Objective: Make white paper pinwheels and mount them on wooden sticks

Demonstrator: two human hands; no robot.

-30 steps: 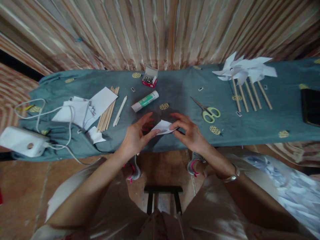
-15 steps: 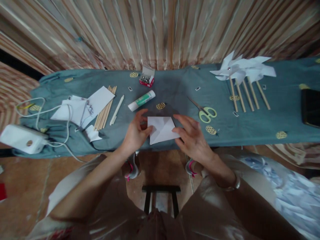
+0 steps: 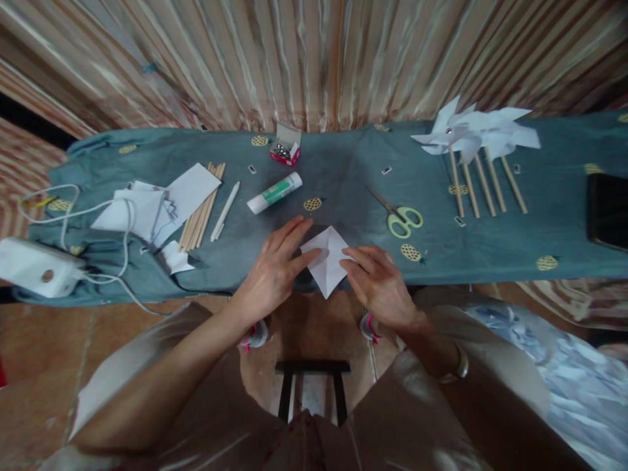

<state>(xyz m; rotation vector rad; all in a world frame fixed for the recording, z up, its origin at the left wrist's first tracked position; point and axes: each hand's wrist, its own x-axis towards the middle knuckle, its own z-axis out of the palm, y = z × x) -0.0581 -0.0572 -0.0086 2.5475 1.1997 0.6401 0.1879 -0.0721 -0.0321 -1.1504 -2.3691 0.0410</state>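
Two bare hands meet over a small white folded paper (image 3: 330, 267) at the centre of the head view. It stands like a diamond, creased down its middle, its lower tip crossing the near edge of the cloth-covered tabletop (image 3: 343, 170). The left hand (image 3: 269, 271) lays its thumb on the paper's left part, the other fingers stretched out and held away from the thumb; whether any grip from beneath, I cannot tell. The right hand (image 3: 380, 281) has its fingers bent and pinching the right corner.

Above the left hand lies a glue stick (image 3: 275, 193) with a green label, and beyond it an open red box (image 3: 285, 149) of small metal pieces. Farther left are a white pen (image 3: 226, 211), a bundle of wooden sticks (image 3: 202, 212), some white sheets (image 3: 193, 186) and a torn scrap (image 3: 177, 260). A white device (image 3: 36, 268) with a cable (image 3: 128, 242) sits at the left edge. Right of centre rest green-handled scissors (image 3: 405, 221); at the upper right, paper pinwheels (image 3: 483, 134) lie overlapping on their sticks.
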